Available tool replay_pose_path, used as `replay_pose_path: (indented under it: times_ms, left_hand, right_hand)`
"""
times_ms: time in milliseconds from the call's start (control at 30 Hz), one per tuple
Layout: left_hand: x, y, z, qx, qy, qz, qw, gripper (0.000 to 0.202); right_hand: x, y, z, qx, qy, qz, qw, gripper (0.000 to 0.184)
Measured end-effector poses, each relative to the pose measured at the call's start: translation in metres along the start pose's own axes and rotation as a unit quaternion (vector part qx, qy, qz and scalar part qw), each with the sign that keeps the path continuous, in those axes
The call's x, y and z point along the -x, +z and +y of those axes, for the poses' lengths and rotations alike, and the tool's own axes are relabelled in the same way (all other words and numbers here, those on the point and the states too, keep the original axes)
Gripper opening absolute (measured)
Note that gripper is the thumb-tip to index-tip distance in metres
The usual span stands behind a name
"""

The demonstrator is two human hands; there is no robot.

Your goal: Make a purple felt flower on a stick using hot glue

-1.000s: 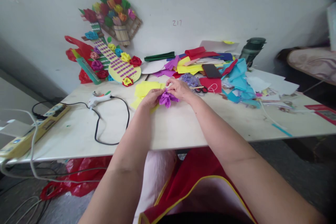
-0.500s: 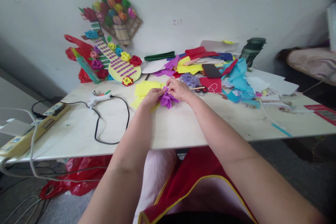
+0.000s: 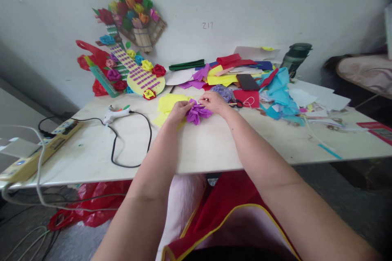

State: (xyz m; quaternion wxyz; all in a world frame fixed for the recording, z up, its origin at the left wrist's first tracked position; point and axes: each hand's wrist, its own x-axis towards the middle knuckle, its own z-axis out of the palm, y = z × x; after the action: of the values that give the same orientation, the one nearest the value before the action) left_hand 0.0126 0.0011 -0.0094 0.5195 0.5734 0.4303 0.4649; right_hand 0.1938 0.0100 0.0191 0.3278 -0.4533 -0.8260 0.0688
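A purple crepe-paper flower (image 3: 198, 115) with ruffled petals is between my hands, just above the table. My left hand (image 3: 180, 111) is closed, pinching the flower's left side between thumb and fingers. Closed at the flower's upper right, my right hand (image 3: 214, 102) grips a thin wooden stick (image 3: 232, 104). One end of the stick points at the flower's middle, and the other comes out past the wrist side of the hand. Yellow crepe paper (image 3: 167, 105) lies under and beside my left hand. My fingers cover part of the flower's centre.
A white glue gun (image 3: 115, 115) with a looping black cord lies left, near a power strip (image 3: 45, 151). Scissors (image 3: 239, 104), purple shredded strands (image 3: 223, 93) and a phone (image 3: 247, 82) lie behind my right hand. A guitar-shaped craft (image 3: 143, 79) and a bottle (image 3: 295, 59) stand at the back.
My right hand has shifted slightly right and off the petals, so more of the flower shows, spread wider. My left hand keeps its pinch.
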Motion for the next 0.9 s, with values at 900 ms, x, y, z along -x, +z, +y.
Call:
replay_pose_path:
  times_ms: [900]
  left_hand:
    - [0.000, -0.002, 0.000, 0.106, -0.013, -0.026, 0.994, 0.033]
  right_hand:
    - [0.004, -0.007, -0.012, 0.085, -0.022, -0.041, 0.995, 0.019]
